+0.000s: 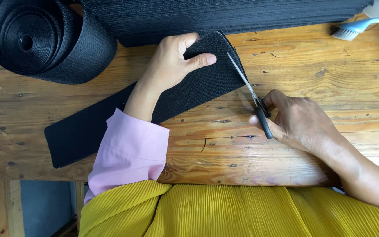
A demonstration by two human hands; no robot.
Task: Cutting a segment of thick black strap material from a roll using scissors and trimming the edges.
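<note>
My left hand [176, 61] sits at upper centre of the frame, pressed flat on the end of a black webbing strip [110, 114], thumb stretched across the weave and fingers curled over the strip's far edge, clamping it to the wooden tabletop [312, 79]. My right hand [301, 120] is at centre right, closed around the black handles of a pair of scissors [251, 94]. The blades point up and to the left, slightly parted, with their tips resting at the strip's cut end, just right of my left thumb.

The strip's long axis runs diagonally from the lower left of the frame up to that end at upper centre, so the blades meet it roughly crosswise. The left hand is on the strip; the right touches it only through the scissors.

At upper left lies a large roll of the same webbing [44, 41], a dark stack [224, 15] spans the top edge, and a pale blue brush [356, 27] rests at upper right.
</note>
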